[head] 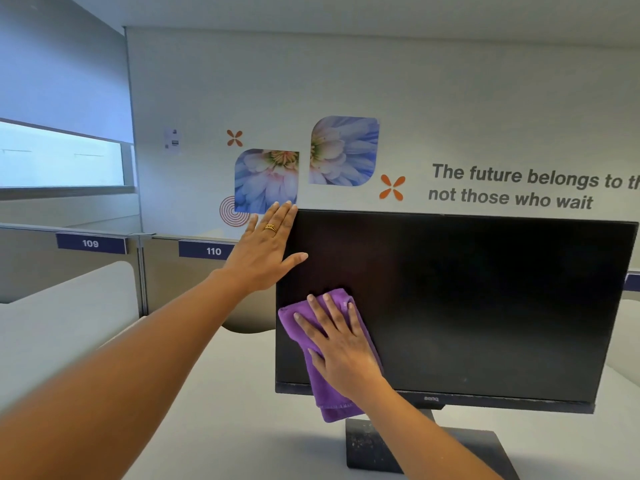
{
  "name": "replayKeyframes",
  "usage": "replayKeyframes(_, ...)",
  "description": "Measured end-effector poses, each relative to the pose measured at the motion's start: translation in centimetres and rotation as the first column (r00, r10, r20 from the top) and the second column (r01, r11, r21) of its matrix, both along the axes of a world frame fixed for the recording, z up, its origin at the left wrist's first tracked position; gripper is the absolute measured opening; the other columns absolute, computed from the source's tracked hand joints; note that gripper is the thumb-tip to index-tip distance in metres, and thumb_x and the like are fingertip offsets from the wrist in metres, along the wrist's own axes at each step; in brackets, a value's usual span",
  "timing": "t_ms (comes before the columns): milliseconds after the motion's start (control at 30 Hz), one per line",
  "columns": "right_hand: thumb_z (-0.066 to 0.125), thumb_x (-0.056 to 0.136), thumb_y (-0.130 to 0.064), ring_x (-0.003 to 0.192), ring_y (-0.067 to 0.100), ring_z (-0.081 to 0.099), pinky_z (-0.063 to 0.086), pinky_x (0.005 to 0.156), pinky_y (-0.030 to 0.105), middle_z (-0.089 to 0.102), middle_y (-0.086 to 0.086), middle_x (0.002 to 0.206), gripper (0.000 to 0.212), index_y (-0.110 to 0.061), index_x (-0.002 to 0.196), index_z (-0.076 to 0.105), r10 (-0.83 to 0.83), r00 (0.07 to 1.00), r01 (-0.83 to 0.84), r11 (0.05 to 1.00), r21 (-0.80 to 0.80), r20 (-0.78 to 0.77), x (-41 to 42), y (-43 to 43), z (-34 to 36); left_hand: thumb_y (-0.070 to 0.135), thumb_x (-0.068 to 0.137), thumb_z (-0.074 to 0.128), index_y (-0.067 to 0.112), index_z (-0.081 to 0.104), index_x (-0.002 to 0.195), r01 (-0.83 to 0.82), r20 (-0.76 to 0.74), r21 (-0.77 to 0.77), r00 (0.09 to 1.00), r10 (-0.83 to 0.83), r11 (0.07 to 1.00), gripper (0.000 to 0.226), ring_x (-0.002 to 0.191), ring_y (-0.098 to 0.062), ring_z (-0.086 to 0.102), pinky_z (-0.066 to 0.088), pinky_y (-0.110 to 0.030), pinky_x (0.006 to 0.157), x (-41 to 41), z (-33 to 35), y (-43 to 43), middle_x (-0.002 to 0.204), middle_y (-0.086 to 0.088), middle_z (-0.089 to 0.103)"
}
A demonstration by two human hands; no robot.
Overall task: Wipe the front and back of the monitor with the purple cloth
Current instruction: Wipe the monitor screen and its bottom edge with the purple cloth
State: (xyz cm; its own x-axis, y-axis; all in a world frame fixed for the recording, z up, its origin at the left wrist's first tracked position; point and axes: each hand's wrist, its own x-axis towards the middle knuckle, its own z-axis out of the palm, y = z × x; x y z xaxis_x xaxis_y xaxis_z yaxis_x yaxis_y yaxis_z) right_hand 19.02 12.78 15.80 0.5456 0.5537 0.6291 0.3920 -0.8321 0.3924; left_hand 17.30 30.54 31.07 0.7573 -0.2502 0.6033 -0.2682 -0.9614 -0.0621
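purple cloth (323,368) flat on lower left of dark monitor (467,306) screen, right hand (341,344) spread, pressing it to wipe. left hand (268,249) flat, fingers straight, bracing monitor's upper left edge, likely against wobble. back probably not yet wiped.

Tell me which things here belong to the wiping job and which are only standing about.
Job: monitor; cloth, pressed on the screen by the right hand; left hand, on the monitor's upper left edge.
Not job: desk, flower stickers, plate 109, plate 110, window.
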Motion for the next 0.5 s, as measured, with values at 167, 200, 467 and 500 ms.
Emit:
replayKeyframes(167, 0.067, 0.075, -0.020, 0.143, 0.027, 0.001, 0.005, 0.112, 0.048, 0.014, 0.001, 0.153, 0.083, -0.019, 0.146, 0.023, -0.005, 0.999, 0.012, 0.993, -0.120, 0.054, 0.0, -2.2, -1.0, 0.049, 0.095, 0.031, 0.016, -0.012, 0.146, 0.045, -0.013, -0.016, 0.999, -0.046, 0.999, 0.075, 0.142, -0.013, -0.017, -0.011, -0.029, 0.113, -0.1, 0.3, 0.0, 0.156, -0.001, -0.016)
replayKeyframes(200, 0.068, 0.073, -0.018, 0.143, 0.026, -0.001, 0.004, 0.113, 0.048, 0.014, 0.000, 0.153, 0.084, -0.018, 0.145, 0.024, -0.014, 0.997, 0.023, 0.993, -0.112, 0.075, -0.1, -2.6, -0.9, 0.048, 0.095, 0.031, 0.015, -0.012, 0.146, 0.048, -0.013, -0.022, 0.999, -0.049, 0.999, 0.075, 0.142, -0.013, -0.017, -0.011, -0.029, 0.113, -0.1, 0.3, -0.1, 0.156, -0.001, -0.016)
replayKeyframes(467, 0.071, 0.073, -0.023, 0.140, 0.033, 0.019, 0.009, 0.109, 0.055, 0.028, 0.005, 0.151, 0.089, -0.024, 0.147, 0.022, 0.021, 0.994, -0.019, 1.000, -0.017, 0.104, 0.4, 0.4, 2.4, 0.045, 0.097, 0.029, 0.015, -0.012, 0.146, 0.047, -0.030, -0.028, 0.998, -0.048, 0.998, 0.071, 0.143, -0.014, -0.017, -0.007, -0.033, 0.117, 0.0, 0.0, 0.2, 0.156, -0.002, -0.015)
replayKeyframes(500, 0.063, 0.080, -0.031, 0.140, 0.034, 0.017, 0.007, 0.109, 0.056, 0.025, 0.007, 0.152, 0.081, -0.025, 0.147, 0.019, 0.020, 0.995, -0.017, 0.999, -0.027, 0.099, 0.4, 1.2, 2.4, 0.045, 0.097, 0.029, 0.014, -0.011, 0.146, 0.050, -0.030, -0.032, 0.998, -0.051, 0.998, 0.071, 0.143, -0.014, -0.017, -0.007, -0.033, 0.117, 0.0, 0.0, 0.2, 0.156, -0.002, -0.015)
